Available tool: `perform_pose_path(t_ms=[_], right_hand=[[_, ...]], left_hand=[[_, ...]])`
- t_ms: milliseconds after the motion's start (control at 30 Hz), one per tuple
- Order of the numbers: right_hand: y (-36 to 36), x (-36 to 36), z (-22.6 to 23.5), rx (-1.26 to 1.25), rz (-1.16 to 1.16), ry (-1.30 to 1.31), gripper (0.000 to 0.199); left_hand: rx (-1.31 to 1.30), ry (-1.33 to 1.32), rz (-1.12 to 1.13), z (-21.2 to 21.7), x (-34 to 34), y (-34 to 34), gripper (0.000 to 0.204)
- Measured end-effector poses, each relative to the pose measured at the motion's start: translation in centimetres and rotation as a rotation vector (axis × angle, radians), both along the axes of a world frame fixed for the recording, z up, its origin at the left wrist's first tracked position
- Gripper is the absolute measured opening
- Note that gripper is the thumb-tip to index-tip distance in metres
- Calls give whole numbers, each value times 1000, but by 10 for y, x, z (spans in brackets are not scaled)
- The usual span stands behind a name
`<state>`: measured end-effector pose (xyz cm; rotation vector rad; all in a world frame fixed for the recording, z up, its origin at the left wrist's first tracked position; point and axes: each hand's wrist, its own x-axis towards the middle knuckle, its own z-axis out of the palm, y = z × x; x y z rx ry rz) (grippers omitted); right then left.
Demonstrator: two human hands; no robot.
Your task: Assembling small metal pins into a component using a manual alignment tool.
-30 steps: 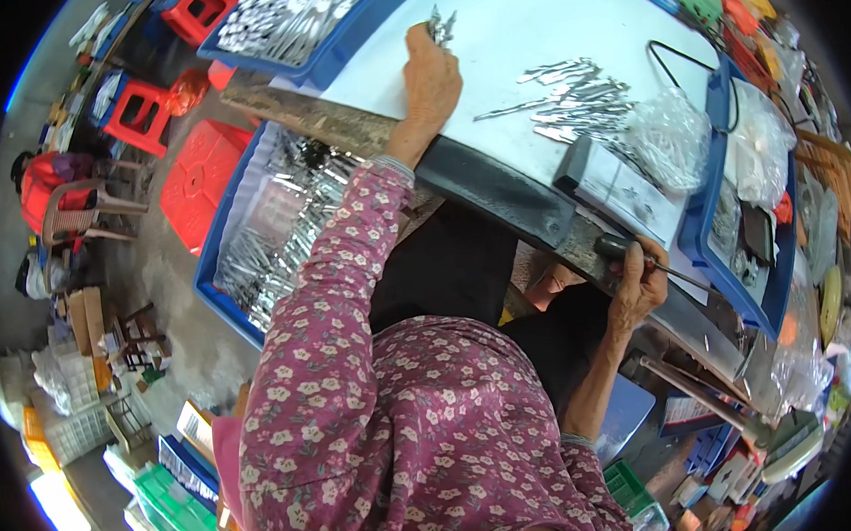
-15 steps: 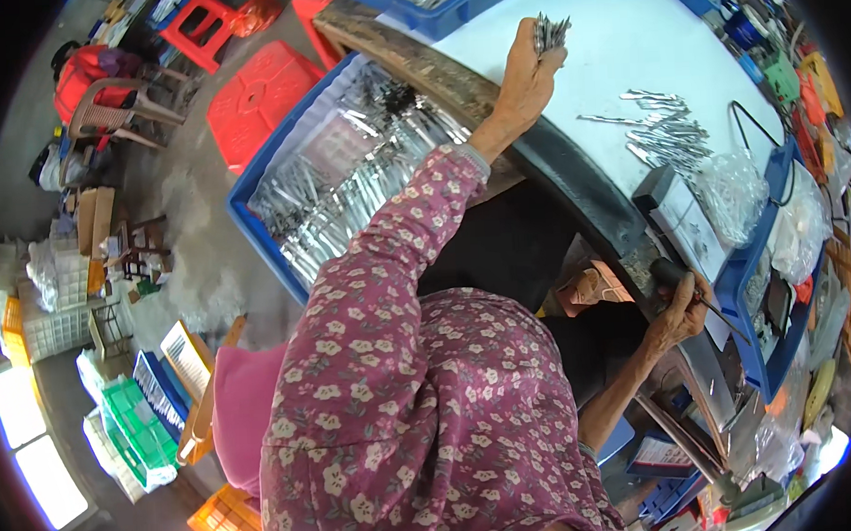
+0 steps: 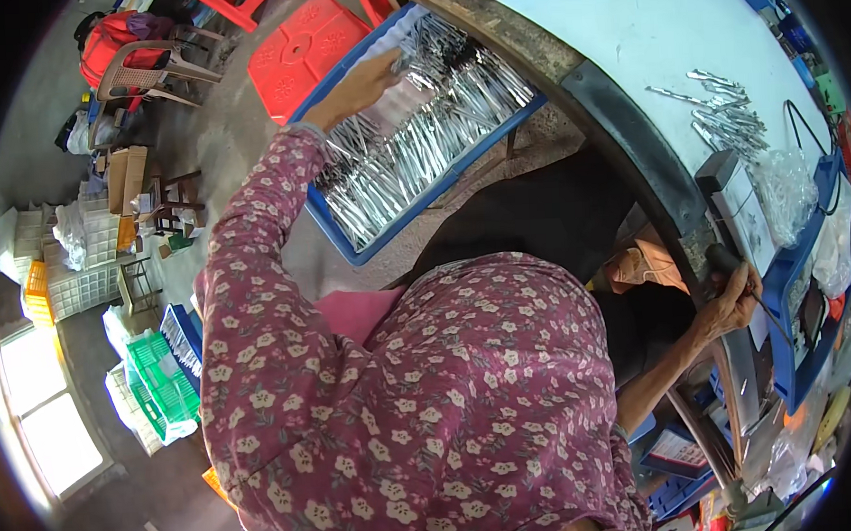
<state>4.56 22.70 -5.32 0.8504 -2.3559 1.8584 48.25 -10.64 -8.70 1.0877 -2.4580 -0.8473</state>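
Note:
My left hand [image 3: 370,82] is over the far left part of a blue tray [image 3: 361,257], fingers closed. A bit of grey metal shows at its fingertips; the rest of the bunch is hidden by the hand. Rows of slim silvery metal pieces [image 3: 439,146] fill much of that tray, which has a pale lining. At the workbench edge my right hand [image 3: 734,304] is wrapped round a screwdriver-like tool [image 3: 722,256] with a black handle and thin metal shaft. Beyond it, a loose pile of similar metal pieces [image 3: 731,119] lies on the white worktop [image 3: 615,39].
A dark block-like box [image 3: 721,177] and a clear plastic bag [image 3: 785,193] stand by the pile. Another blue tray [image 3: 791,373] borders the bench on the right. Behind the left tray is a red stool [image 3: 307,48]. Green crates [image 3: 160,381] stand at the lower left.
My left hand has swung left and down from above the white worktop to the blue tray of metal pieces. My right hand keeps its hold on the tool. The whole view has shifted.

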Motion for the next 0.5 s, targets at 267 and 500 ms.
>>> perform_pose_path(t_ms=[267,500], right_hand=[[-3,3,1,-3,-18,-12,26],[-3,1,1,-1,-30,47,25]], left_hand=[[-291,-718,-287,-55,61,0,33],[-417,-745,-362,-58,66,1,29]])
